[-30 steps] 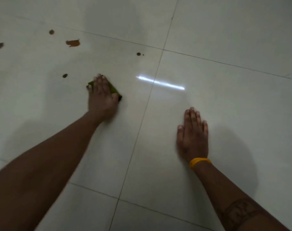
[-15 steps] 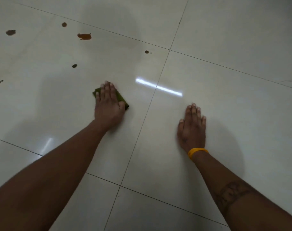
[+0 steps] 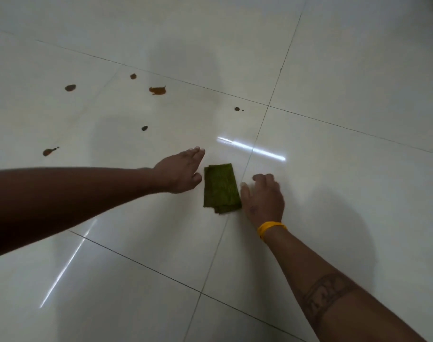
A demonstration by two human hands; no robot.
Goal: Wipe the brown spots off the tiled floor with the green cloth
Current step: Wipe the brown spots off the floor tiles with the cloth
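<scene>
Neither hand has a grip on anything: the left hand (image 3: 179,172) hangs just left of the cloth (image 3: 221,188) with its fingers stretched out and apart, empty, and the right hand (image 3: 263,197) lies with fingers loosely spread on the floor (image 3: 346,70) at the cloth's right edge, thumb touching or nearly touching it, not clamped on it. The cloth lies folded into a flat oblong between the two hands, on the tile left of a grout line (image 3: 247,161), so it looks set down for a change of hands or a refold; that is a guess. The right hand, with a yellow band (image 3: 271,227) at the wrist, probably also props the body. Outward and to the left the spots (image 3: 157,90) are all unwiped: a large orange-brown one far up, two rounder ones beyond it, a small dot (image 3: 144,128) nearest the left hand, a smear (image 3: 48,151) at far left, and a pair of specks (image 3: 237,109) near the tile corner. Nothing stands between cloth and spots; the floor is bare and glossy, with a bright streak of reflected light (image 3: 252,149) just above the cloth. The reach is the only hindrance, since most spots lie well apart from the cloth.
</scene>
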